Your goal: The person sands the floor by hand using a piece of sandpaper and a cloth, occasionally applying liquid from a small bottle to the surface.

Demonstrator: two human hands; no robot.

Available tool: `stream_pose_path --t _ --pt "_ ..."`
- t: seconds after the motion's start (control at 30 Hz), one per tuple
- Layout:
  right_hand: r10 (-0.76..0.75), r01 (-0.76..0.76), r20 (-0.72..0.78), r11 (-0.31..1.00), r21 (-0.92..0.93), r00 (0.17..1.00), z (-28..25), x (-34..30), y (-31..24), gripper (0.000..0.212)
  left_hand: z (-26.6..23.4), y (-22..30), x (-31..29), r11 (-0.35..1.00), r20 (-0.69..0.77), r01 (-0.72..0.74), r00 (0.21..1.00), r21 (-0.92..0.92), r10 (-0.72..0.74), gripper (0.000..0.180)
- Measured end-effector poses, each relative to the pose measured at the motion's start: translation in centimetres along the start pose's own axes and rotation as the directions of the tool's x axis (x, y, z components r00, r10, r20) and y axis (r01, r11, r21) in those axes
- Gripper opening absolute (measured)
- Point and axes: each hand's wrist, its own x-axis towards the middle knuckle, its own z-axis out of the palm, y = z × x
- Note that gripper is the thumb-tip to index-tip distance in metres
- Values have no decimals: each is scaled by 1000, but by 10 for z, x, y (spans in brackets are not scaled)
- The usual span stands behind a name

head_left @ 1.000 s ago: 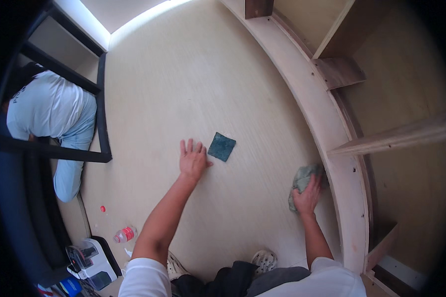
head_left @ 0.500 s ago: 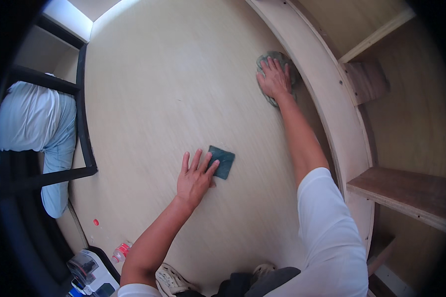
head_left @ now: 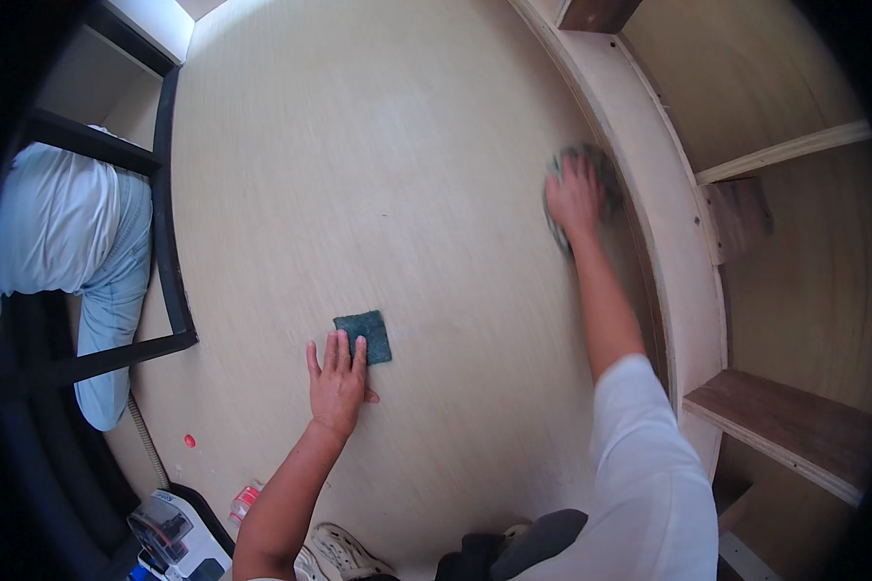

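Note:
My left hand (head_left: pixel 337 387) lies palm down with its fingers stretched out. Its fingertips rest on a square dark green scouring pad (head_left: pixel 372 341), flat on the pale wood-grain floor (head_left: pixel 358 126). Farther off to the right, my right hand (head_left: pixel 577 198) presses on a crumpled grey-green cloth (head_left: pixel 606 184), fingers bent over it and slightly blurred. The cloth is down on the floor beside the long wooden edge board, and the hand covers part of it.
The wooden shelf frame (head_left: pixel 693 320) with open compartments runs along the right. At left, a person in light blue trousers (head_left: pixel 116 290) is behind a black frame (head_left: pixel 170 194). A red cap (head_left: pixel 190 441), a plastic bottle (head_left: pixel 246 501) and a white-and-black machine (head_left: pixel 179 533) with a hose are lower left.
My left hand has slid the scouring pad leftward and a little nearer. My right hand and the cloth have shifted in the picture, right and nearer; the whole view has also moved somewhat.

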Motion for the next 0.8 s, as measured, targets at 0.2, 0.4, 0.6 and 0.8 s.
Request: stream_pose_path --t 0.2,0.4,0.6,0.8 --pt "-481 494 -115 857 146 869 16 22 -113 25 3 5 8 1000 24 -3 1000 -12 3 93" --pt "-636 597 -84 659 458 767 -19 -137 -41 42 8 -4 -6 997 88 77 993 -11 -76 97" --pt "80 -91 -89 988 -128 993 17 -15 -25 53 3 7 10 990 32 52 998 -134 -48 90" --pt "-26 28 52 999 -38 998 21 30 -55 52 36 5 -24 977 -31 197 979 -83 -200 92"
